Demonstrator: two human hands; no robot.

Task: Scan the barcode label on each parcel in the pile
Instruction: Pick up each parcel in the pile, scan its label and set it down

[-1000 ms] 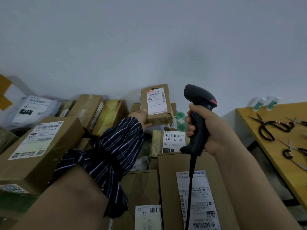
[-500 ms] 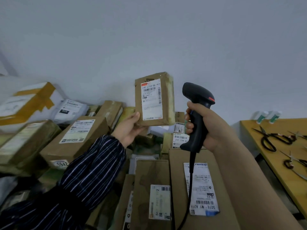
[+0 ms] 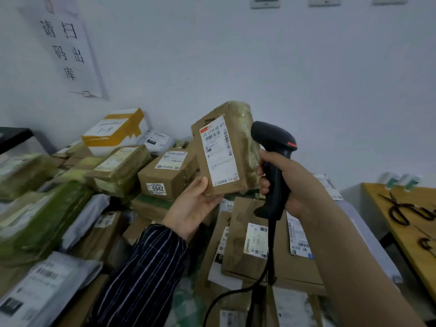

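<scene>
Two hands up over the heap of parcels. Nearest, at lower left, a dark striped sleeve (image 3: 146, 267) leading to the left hand (image 3: 191, 206), palm up, fingers and thumb curled round the bottom corner of a small brown parcel (image 3: 240, 147). Parcel held clear above the pile, upright and tilted a little, with its white barcode label (image 3: 220, 152) facing the camera.

At lower right, a bare forearm ending in the right hand (image 3: 295, 185), wrapped firmly round the grip of a black handheld scanner (image 3: 273, 142). Scanner head, red-striped, level with the parcel's right side and overlapping it in view; touching or not, impossible to tell. Black cable (image 3: 270, 244) hanging from the handle down across the cartons.

Beneath both hands, flat brown cartons (image 3: 238, 260) bearing white labels. At lower left a grey mailer bag (image 3: 47, 279), blurred; above it, green-wrapped bundles (image 3: 40, 215).

Behind the held parcel, a brown box marked 5942 (image 3: 169, 175), then a white box banded with yellow tape (image 3: 115, 131) close to the wall. Off to the right, a yellow wooden table (image 3: 410, 232) with dark-handled scissors (image 3: 401, 212) lying on it.

Farthest back, on the pale wall, a paper sheet of handwritten characters (image 3: 68, 48) at upper left and switch plates (image 3: 264, 1) along the top edge.
</scene>
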